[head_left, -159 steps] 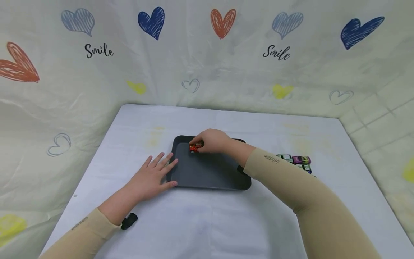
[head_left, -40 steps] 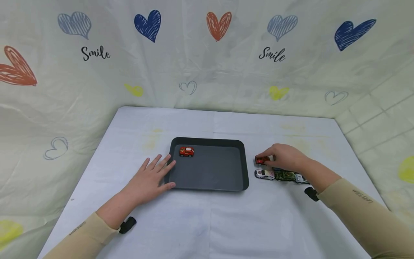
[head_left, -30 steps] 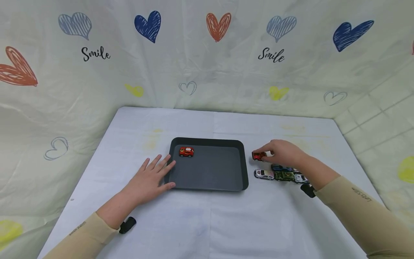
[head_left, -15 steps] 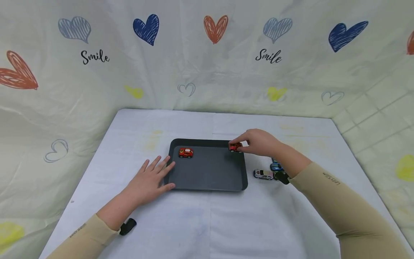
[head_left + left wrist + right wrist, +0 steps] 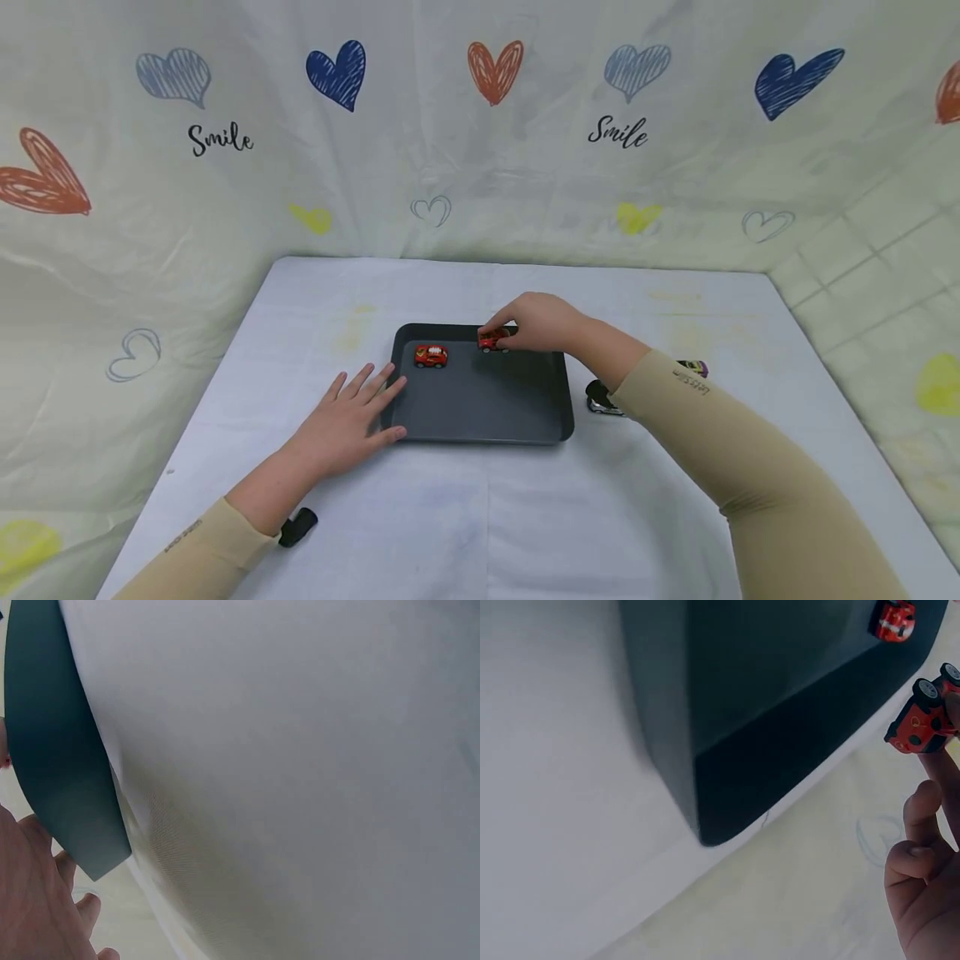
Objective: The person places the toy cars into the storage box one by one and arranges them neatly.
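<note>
Between thumb and fingers, my right hand [image 5: 543, 322] pinches a small red toy car [image 5: 492, 339] over the back part of a dark grey tray [image 5: 480, 408]. The right wrist view shows that car [image 5: 921, 720] raised above the tray's rim, its wheels visible. Inside the tray at the back left sits another red toy car [image 5: 431, 356]. My left hand [image 5: 348, 425] lies with spread, straight fingers against the tray's left edge. In the left wrist view, fingers of the left hand [image 5: 37, 892] touch the tray's outer wall [image 5: 67, 750].
Right of the tray, a silver toy car [image 5: 604, 407] and a purple toy car [image 5: 692, 367] peek out from around my right forearm, which hides others. A white cloth covers the table [image 5: 450, 517]. Behind it hangs a curtain [image 5: 480, 167] printed with hearts.
My right hand has picked up the red toy car from the group at the right and carried it left over the tray. The left hand has stayed at the tray's edge.
</note>
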Demonstrator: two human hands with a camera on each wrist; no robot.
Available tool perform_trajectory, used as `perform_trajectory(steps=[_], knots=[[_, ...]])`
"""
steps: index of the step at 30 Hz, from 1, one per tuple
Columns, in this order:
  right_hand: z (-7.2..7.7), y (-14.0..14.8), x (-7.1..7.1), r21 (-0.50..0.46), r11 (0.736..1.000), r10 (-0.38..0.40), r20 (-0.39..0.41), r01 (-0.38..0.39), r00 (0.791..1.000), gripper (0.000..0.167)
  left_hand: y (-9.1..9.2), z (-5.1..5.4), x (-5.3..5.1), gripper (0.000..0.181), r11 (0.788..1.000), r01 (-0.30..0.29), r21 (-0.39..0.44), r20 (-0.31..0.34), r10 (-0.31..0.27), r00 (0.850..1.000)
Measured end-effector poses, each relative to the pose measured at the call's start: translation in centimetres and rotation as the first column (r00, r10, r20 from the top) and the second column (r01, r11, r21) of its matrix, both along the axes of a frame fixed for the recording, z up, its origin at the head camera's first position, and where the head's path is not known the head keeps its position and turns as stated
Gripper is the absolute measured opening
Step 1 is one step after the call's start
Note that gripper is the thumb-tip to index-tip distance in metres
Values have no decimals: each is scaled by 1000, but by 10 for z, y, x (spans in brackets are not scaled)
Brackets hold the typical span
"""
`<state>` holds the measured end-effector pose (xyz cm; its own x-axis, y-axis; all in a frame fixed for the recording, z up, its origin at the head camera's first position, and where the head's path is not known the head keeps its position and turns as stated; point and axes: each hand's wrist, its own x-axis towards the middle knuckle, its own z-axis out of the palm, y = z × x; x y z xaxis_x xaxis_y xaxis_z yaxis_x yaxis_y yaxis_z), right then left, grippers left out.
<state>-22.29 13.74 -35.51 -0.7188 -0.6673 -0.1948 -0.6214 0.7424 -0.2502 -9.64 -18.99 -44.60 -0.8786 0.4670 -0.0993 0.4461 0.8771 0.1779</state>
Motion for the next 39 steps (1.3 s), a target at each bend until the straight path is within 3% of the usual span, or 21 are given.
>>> perform_trajectory(steps=[12, 18, 29, 39], knots=[[-31, -32, -11, 140, 988, 55, 71, -64, 996, 32, 2, 2, 0, 82, 1000, -8, -27, 18, 8, 1000], [-37, -42, -10, 195, 977, 74, 66, -85, 995, 33, 3, 3, 1, 83, 1000, -11, -29, 12, 11, 1000], [-41, -44, -11, 208, 974, 78, 49, -87, 996, 34, 2, 4, 1, 85, 1000, -3, -13, 11, 3, 1000], [-27, -42, -16, 154, 987, 40, 60, -48, 997, 32, 3, 8, 3, 82, 1000, -11, -27, 9, 12, 1000]])
